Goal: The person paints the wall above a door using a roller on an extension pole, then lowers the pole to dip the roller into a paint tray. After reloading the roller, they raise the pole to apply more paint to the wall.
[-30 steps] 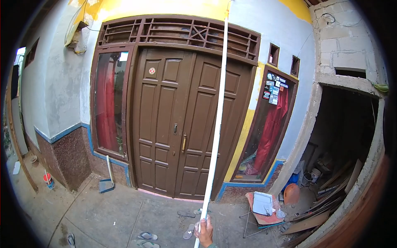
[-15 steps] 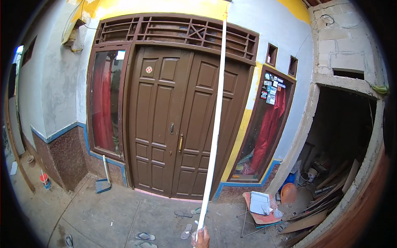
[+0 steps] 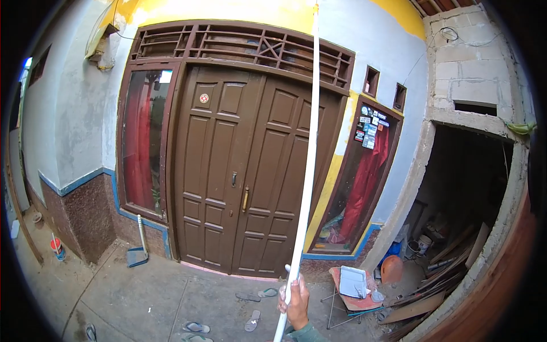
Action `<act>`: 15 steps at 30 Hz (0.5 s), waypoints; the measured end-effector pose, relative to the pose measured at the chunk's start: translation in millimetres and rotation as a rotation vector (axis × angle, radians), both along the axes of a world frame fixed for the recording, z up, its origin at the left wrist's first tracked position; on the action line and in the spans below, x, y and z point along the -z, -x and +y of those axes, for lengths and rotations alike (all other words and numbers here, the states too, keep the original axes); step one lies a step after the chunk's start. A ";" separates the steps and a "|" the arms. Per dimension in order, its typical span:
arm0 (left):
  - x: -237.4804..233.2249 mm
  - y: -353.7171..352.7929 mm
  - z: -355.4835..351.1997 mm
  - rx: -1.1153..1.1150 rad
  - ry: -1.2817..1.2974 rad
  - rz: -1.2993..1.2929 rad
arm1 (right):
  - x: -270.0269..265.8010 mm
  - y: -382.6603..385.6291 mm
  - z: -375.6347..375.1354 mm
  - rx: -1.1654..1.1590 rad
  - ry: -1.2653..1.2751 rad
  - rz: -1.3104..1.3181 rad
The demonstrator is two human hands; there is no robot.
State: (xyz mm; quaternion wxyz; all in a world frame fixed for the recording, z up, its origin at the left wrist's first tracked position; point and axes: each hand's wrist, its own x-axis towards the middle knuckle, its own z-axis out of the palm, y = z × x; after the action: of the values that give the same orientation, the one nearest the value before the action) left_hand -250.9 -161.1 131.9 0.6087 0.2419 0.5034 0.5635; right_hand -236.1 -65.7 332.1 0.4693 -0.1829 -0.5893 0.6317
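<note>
Long white slender pole (image 3: 307,154) being gripped low down by the right hand (image 3: 297,302), upright before brown panelled wooden double door (image 3: 239,171), both pole ends being cut off by the frame, left hand unseen.

Right hand (image 3: 297,303) grips long white pole (image 3: 307,159) near lower end; pole rises upright before brown double door (image 3: 245,171). Sandals (image 3: 251,320) lie left of hand; folding chair (image 3: 356,290) right.
</note>
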 end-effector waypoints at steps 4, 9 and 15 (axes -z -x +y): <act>-62.1 5.9 -4.8 -0.073 -0.360 -0.032 | -36.7 0.8 -3.7 -0.066 -0.033 0.066; -119.8 1.1 -11.7 -0.105 -0.420 -0.131 | -78.4 -7.0 -13.6 -0.155 -0.083 0.096; -175.6 -11.2 -36.2 -0.171 -0.508 -0.051 | -103.5 -22.8 -25.9 -0.156 -0.179 0.101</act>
State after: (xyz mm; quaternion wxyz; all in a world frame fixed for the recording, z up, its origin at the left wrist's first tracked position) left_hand -239.7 -197.3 307.4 0.4914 0.3292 0.3490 0.7269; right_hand -213.3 -91.7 435.6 0.4621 -0.0618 -0.6315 0.6196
